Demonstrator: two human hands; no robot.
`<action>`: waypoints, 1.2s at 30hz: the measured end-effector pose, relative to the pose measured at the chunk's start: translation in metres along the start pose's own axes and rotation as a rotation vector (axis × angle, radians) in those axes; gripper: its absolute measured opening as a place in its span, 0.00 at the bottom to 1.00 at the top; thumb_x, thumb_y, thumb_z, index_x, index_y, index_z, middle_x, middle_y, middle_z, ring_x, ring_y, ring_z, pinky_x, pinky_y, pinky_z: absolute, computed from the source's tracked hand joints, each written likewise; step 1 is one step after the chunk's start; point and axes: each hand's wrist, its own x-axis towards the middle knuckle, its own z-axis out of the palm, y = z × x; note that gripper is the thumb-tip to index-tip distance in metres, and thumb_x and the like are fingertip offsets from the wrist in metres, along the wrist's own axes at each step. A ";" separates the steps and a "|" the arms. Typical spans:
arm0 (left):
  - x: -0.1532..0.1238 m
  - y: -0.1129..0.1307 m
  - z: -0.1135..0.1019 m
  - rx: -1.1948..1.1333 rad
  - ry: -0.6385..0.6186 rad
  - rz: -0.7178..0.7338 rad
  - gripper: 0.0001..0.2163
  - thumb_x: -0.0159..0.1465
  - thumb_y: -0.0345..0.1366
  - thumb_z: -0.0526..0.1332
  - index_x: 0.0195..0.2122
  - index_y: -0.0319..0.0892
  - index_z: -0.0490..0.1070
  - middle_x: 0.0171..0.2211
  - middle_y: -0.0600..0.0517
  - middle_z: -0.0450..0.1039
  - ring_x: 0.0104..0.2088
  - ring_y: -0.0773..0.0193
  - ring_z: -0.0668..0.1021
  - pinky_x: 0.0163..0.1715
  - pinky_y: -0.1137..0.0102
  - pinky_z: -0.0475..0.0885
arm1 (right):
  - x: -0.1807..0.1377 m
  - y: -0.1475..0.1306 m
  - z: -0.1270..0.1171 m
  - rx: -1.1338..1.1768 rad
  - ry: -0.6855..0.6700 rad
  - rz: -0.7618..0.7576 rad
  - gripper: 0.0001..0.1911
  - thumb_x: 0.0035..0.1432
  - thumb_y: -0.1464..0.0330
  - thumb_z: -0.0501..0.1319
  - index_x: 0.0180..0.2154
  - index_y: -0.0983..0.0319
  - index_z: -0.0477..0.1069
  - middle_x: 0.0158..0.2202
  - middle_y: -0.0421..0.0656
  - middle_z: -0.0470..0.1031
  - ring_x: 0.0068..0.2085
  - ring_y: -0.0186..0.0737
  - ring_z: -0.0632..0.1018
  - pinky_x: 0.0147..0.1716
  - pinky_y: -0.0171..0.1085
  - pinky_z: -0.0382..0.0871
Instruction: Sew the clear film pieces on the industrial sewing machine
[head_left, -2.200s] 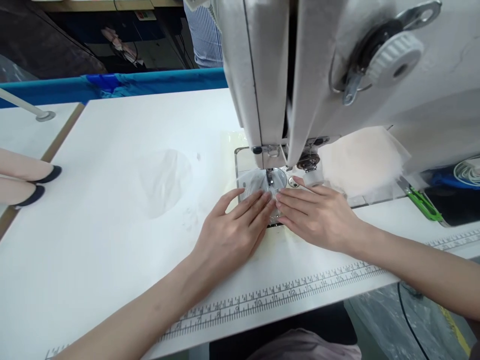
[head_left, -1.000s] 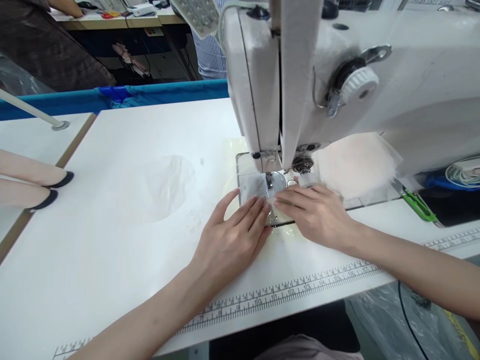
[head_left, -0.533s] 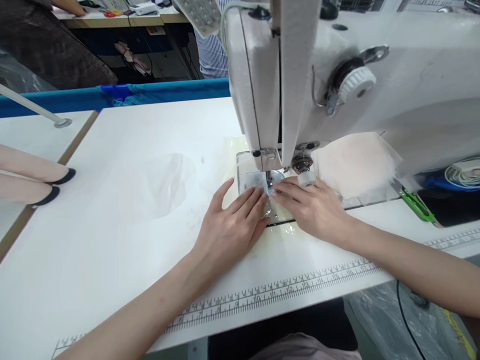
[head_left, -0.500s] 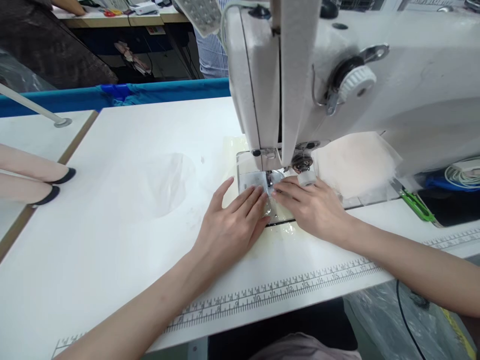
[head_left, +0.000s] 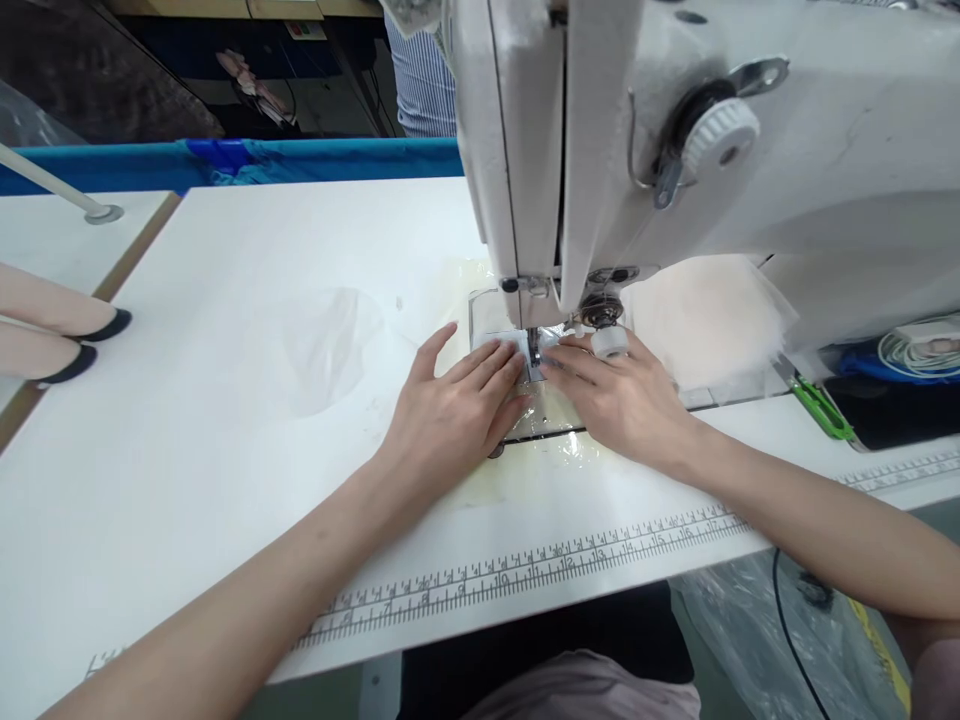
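Fingers (head_left: 491,370) of the left hand (head_left: 442,412) lie flat and mostly close together, with the little finger spread well apart on the far side. Those of the right hand (head_left: 639,402) are also laid down flat, pressed near each other; its thumb cannot be made out. Between the 2 hands, a small sheer cloth (head_left: 535,373) sits on the metal plate (head_left: 546,412) right at the foot (head_left: 533,345) of the sewing machine (head_left: 517,150), its edges partly hidden by the fingertips.

Fingertips rest to either side of the foot, probably because such thin cloth slides or puckers unless pressed smooth from 2 sides. Pale pink cloth (head_left: 705,320) is stacked behind the right hand, seemingly within easy reach, and green snips (head_left: 823,410) lie at the right, likely handy for thread. Another sheer piece (head_left: 326,350) is spread on the bench (head_left: 187,440), left of the machine.

No brand is readable on the machine. Along the front edge, a printed ruler (head_left: 525,575) shows figures such as 10, 12 and 13. Across the way, a small label (head_left: 305,31) is too small to read.
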 end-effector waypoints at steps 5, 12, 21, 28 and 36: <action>0.001 -0.003 0.001 -0.026 -0.043 -0.062 0.17 0.71 0.38 0.51 0.55 0.38 0.69 0.54 0.44 0.73 0.56 0.54 0.73 0.63 0.50 0.55 | 0.000 0.002 -0.004 0.000 0.006 0.000 0.18 0.61 0.79 0.51 0.43 0.62 0.76 0.47 0.40 0.78 0.46 0.40 0.75 0.56 0.46 0.60; 0.000 -0.005 0.002 -0.055 -0.076 -0.209 0.19 0.71 0.37 0.47 0.57 0.33 0.67 0.58 0.43 0.69 0.58 0.55 0.71 0.54 0.60 0.71 | 0.003 0.000 -0.009 0.036 0.022 0.016 0.17 0.61 0.78 0.51 0.43 0.63 0.77 0.44 0.40 0.79 0.40 0.39 0.77 0.51 0.43 0.66; 0.004 -0.008 -0.042 -0.070 -0.299 -0.238 0.14 0.70 0.33 0.49 0.35 0.40 0.74 0.33 0.50 0.79 0.36 0.58 0.79 0.43 0.61 0.71 | 0.003 -0.003 -0.016 0.402 0.075 -0.007 0.18 0.63 0.75 0.55 0.54 0.66 0.68 0.55 0.46 0.72 0.52 0.41 0.75 0.47 0.41 0.72; -0.015 0.005 -0.114 -0.839 -0.653 -0.212 0.08 0.68 0.37 0.55 0.41 0.51 0.74 0.32 0.60 0.77 0.31 0.71 0.77 0.29 0.76 0.67 | 0.026 -0.030 -0.063 1.425 -0.594 0.199 0.07 0.58 0.64 0.64 0.38 0.60 0.76 0.38 0.40 0.79 0.41 0.36 0.79 0.44 0.36 0.74; -0.100 -0.066 -0.120 -1.315 -0.593 -0.688 0.05 0.58 0.39 0.66 0.28 0.46 0.73 0.28 0.53 0.76 0.33 0.61 0.79 0.41 0.64 0.75 | 0.065 -0.060 -0.059 1.686 -0.677 0.405 0.11 0.61 0.61 0.61 0.35 0.60 0.77 0.31 0.41 0.78 0.33 0.33 0.79 0.35 0.33 0.74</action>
